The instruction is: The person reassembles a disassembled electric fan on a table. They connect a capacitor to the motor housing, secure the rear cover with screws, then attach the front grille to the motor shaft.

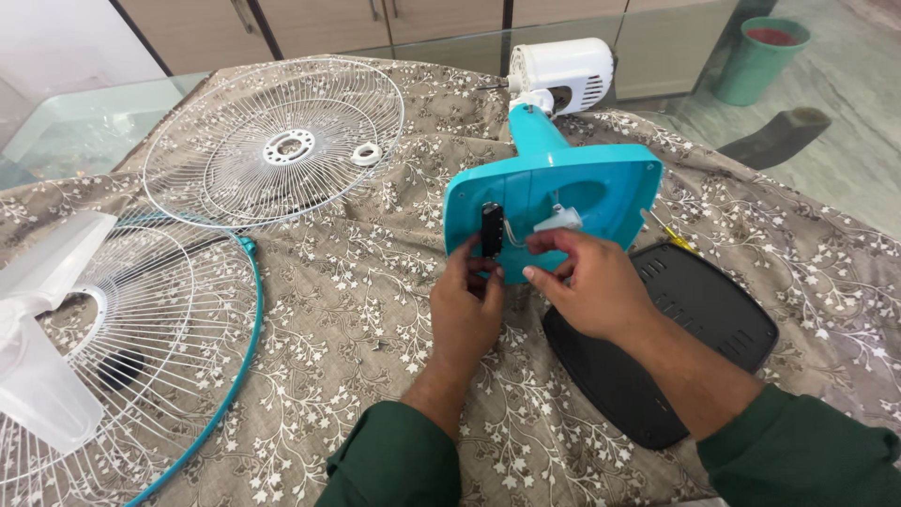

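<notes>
Your left hand (466, 305) pinches the black switch block (491, 230) inside the tipped turquoise fan base (601, 183). Your right hand (587, 282) grips its white wiring (556, 222); the fingertips hide the contact.

Glossy turquoise plastic fan base (601, 178), matt black plastic cover (694, 329), patterned cloth (357, 300)

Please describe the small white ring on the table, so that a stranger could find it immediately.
Start at the all-white wire fan grille lying at the far left of the patterned tablecloth. The small white ring lies on its wires, right of its central hub. Unlike the hub, it is a loose, plain ring.
</notes>
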